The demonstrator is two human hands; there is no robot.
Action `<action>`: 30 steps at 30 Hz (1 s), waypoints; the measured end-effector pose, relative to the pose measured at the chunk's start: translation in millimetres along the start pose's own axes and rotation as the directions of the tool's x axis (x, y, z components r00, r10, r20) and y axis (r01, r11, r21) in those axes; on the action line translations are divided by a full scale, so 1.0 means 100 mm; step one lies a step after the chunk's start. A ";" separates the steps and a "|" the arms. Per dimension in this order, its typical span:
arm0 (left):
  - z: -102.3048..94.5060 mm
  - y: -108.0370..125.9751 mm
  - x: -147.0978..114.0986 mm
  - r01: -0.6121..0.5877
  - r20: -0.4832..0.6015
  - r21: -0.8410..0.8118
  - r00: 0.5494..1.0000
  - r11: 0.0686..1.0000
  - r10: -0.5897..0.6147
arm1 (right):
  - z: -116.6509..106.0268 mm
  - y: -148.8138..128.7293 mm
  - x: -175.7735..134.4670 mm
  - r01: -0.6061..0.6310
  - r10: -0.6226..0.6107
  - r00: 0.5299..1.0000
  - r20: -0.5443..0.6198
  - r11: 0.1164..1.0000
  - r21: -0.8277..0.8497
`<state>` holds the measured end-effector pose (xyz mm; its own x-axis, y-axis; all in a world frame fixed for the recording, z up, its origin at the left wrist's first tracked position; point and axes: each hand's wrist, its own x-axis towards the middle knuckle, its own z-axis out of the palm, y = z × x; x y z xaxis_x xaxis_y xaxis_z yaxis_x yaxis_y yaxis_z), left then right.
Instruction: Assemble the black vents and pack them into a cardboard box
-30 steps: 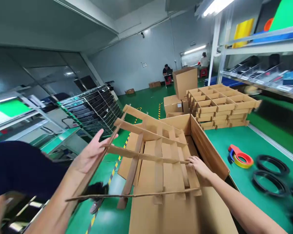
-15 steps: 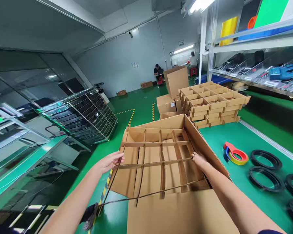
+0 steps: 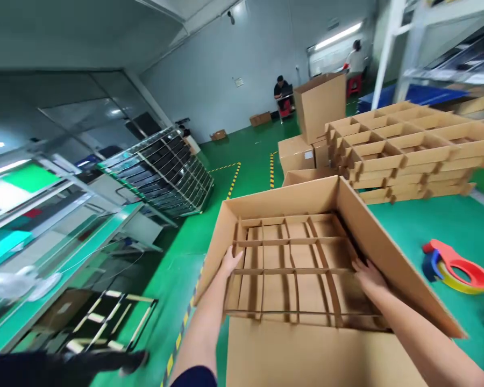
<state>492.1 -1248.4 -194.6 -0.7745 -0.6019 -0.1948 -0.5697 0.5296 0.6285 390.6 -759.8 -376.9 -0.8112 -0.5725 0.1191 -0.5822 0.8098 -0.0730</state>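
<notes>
Cardboard divider grid (image 3: 294, 271): lies inside an open carton (image 3: 282, 197), apparently below the rim; depth of seating impossible to tell. At left, the carton's left wall (image 3: 221, 236), close alongside the grid, with little room for fingers. Next, left hand (image 3: 230, 262) at the grid's left edge, thumb parted from fingers about the outer strip; whether pinching or merely touching, not clear. Across the middle, open cells between thin crossed strips; probably handles as light for its breadth, dry rather than slippery, stiff along each strip but loose at the crossings, hence prone to rack or unslot if lifted by one side. Poor hold: single inner strips, likely to bend or tear. Better hold: opposite outer strips near a crossing, level and evenly pressed. Then right hand (image 3: 369, 277) against the grid's right edge, fingers curled downward beside the right wall (image 3: 387, 252); grip itself hidden. Farther right, on the green tabletop (image 3: 403, 231), stacked divider grids (image 3: 381, 164) of like make, then a red tape dispenser (image 3: 452, 258), well apart from both hands.
</notes>
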 end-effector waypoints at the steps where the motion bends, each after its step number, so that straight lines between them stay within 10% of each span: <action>1: 0.12 -0.09 0.03 -0.028 -0.044 0.038 0.999 0.999 0.030 | 0.03 0.02 0.00 -0.004 0.004 1.000 -0.003 1.000 -0.014; 7: 0.72 -0.34 -0.30 -0.258 -0.099 0.206 0.954 0.944 0.282 | -0.26 -0.35 -0.21 -0.063 0.057 0.990 -0.130 0.997 -0.041; 14: 0.61 -0.41 -1.40 -0.536 0.216 0.270 0.843 0.800 0.492 | -0.54 -1.11 -0.68 0.393 -0.382 0.920 -0.091 0.905 0.167; 18: 0.70 -0.56 -1.62 -0.626 0.391 0.436 0.779 0.647 0.490 | -0.30 -1.12 -0.61 0.252 -0.261 0.964 0.054 0.958 0.136; 26: 1.07 -0.64 -1.58 -0.570 0.290 0.484 0.820 0.664 0.493 | -0.34 -1.03 -0.62 0.184 -0.205 0.974 0.092 0.963 0.200; 30: 0.86 -0.77 -1.60 -0.404 -0.048 0.519 0.866 0.753 0.498 | -0.37 -1.01 -0.85 0.162 -0.148 0.984 -0.095 0.974 0.161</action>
<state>636.4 -1141.0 -276.8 -0.9410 -0.2861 0.1806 -0.2586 0.9524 0.1613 520.1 -788.4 -342.5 -0.7075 -0.6709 0.2224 -0.7067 0.6754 -0.2108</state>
